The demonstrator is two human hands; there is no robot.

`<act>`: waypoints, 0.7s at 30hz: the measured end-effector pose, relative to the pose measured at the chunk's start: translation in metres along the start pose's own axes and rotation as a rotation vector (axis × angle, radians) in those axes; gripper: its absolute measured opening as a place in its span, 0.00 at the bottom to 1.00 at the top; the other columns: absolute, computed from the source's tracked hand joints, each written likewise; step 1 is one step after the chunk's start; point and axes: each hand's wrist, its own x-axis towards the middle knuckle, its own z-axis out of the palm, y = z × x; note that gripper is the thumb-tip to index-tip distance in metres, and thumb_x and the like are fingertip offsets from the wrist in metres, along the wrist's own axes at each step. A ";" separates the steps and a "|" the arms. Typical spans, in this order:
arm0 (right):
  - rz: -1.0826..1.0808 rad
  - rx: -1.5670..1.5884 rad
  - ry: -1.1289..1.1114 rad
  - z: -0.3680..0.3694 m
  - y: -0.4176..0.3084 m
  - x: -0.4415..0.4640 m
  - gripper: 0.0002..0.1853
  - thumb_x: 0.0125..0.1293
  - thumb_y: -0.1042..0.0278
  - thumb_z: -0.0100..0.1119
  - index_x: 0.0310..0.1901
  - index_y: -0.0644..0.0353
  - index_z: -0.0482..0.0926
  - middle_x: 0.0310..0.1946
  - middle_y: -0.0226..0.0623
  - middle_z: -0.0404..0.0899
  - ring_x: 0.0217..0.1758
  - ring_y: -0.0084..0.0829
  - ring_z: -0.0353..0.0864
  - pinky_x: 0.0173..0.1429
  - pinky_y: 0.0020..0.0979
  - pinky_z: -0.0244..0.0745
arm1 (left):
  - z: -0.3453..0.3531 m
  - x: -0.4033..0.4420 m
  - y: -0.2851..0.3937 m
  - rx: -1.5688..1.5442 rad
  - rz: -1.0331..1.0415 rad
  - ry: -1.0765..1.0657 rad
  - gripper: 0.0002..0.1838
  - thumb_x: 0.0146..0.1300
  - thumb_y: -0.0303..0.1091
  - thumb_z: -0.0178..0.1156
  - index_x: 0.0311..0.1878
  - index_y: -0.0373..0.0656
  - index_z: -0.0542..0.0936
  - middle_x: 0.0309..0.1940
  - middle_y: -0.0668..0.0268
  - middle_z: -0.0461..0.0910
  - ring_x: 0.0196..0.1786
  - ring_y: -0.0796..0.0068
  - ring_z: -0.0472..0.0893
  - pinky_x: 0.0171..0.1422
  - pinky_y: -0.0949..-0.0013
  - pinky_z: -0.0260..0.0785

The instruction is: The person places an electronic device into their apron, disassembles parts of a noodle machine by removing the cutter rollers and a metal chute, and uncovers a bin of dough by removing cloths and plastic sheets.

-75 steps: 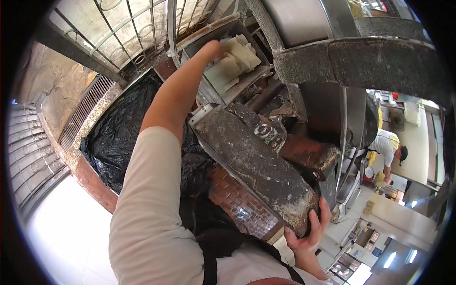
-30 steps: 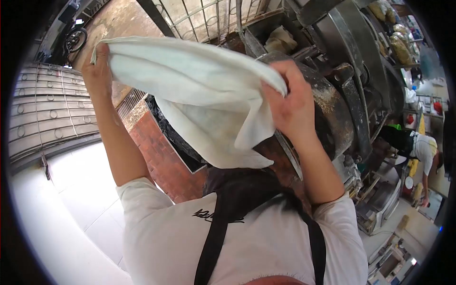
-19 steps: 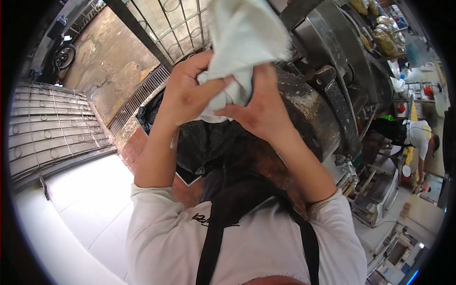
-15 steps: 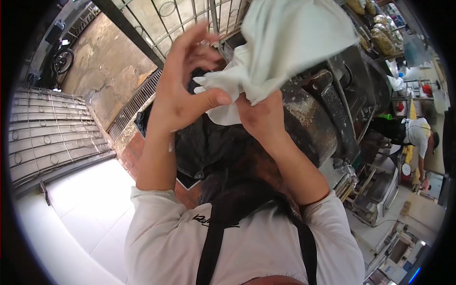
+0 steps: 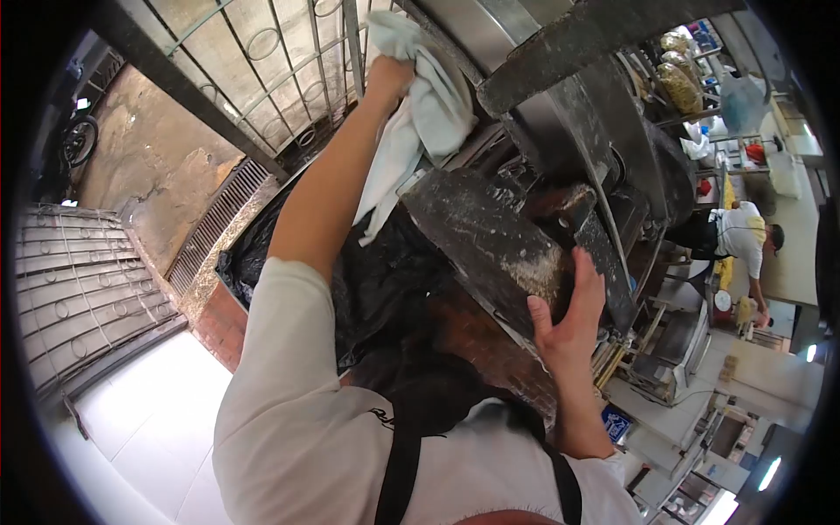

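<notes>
My left hand (image 5: 389, 79) is stretched far forward, its fingers wrapped round a pale, whitish cloth (image 5: 442, 96). Part of the cloth hangs down past the wrist toward a black plastic sheet (image 5: 385, 271). My right hand (image 5: 573, 319) has its fingers and thumb spread, at the near edge of a dark, worn metal machine (image 5: 481, 227) with whitish residue on it. Whether its fingertips rest on the metal I cannot tell.
A thick dark bar (image 5: 595, 44) crosses above the machine. Metal grilles stand ahead (image 5: 262, 79) and at left (image 5: 96, 289). A floor drain grate (image 5: 219, 219) lies at left. Another person (image 5: 744, 236) bends over a counter at right, near shelves with bags (image 5: 678, 87).
The cloth has passed from my right hand to my left, which has reached forward with it. My right hand has let go and moved back and right to the machine.
</notes>
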 end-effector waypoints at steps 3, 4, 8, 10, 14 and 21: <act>0.066 -0.004 -0.028 0.006 0.003 0.003 0.44 0.55 0.60 0.70 0.71 0.68 0.60 0.65 0.49 0.70 0.70 0.51 0.65 0.74 0.50 0.55 | 0.007 0.025 0.013 -0.399 -0.169 0.155 0.21 0.59 0.36 0.59 0.53 0.34 0.77 0.43 0.46 0.84 0.46 0.46 0.84 0.50 0.53 0.76; 0.100 0.006 -0.031 0.007 0.003 0.004 0.45 0.55 0.59 0.70 0.71 0.68 0.60 0.65 0.49 0.70 0.68 0.51 0.66 0.73 0.49 0.56 | 0.010 0.030 0.013 -0.592 -0.177 0.241 0.22 0.59 0.36 0.59 0.54 0.32 0.76 0.44 0.44 0.84 0.47 0.44 0.84 0.51 0.52 0.75; 0.111 0.014 -0.036 0.007 0.005 0.005 0.46 0.55 0.57 0.71 0.71 0.69 0.59 0.64 0.49 0.72 0.65 0.50 0.68 0.70 0.45 0.60 | 0.039 0.062 -0.026 -0.213 0.025 0.513 0.29 0.61 0.34 0.60 0.63 0.30 0.70 0.51 0.45 0.80 0.55 0.52 0.81 0.60 0.61 0.72; 0.120 0.022 -0.047 0.007 0.004 0.006 0.46 0.55 0.57 0.70 0.71 0.69 0.59 0.63 0.48 0.72 0.65 0.50 0.69 0.70 0.44 0.61 | 0.045 0.016 -0.010 -0.127 0.141 0.449 0.35 0.60 0.38 0.63 0.65 0.24 0.65 0.57 0.38 0.72 0.62 0.48 0.73 0.68 0.59 0.64; 0.127 0.004 -0.061 0.006 0.004 0.006 0.46 0.56 0.56 0.70 0.71 0.69 0.59 0.63 0.48 0.73 0.64 0.50 0.70 0.69 0.44 0.62 | 0.000 -0.079 -0.025 -0.045 0.159 0.339 0.43 0.58 0.44 0.68 0.68 0.25 0.62 0.64 0.37 0.67 0.69 0.44 0.67 0.74 0.55 0.56; 0.107 -0.001 -0.072 0.007 0.004 0.007 0.44 0.58 0.56 0.69 0.71 0.69 0.59 0.62 0.50 0.73 0.62 0.50 0.70 0.68 0.45 0.62 | 0.018 -0.118 -0.185 0.514 -0.183 0.042 0.26 0.58 0.40 0.67 0.56 0.35 0.76 0.48 0.43 0.80 0.53 0.41 0.79 0.58 0.47 0.71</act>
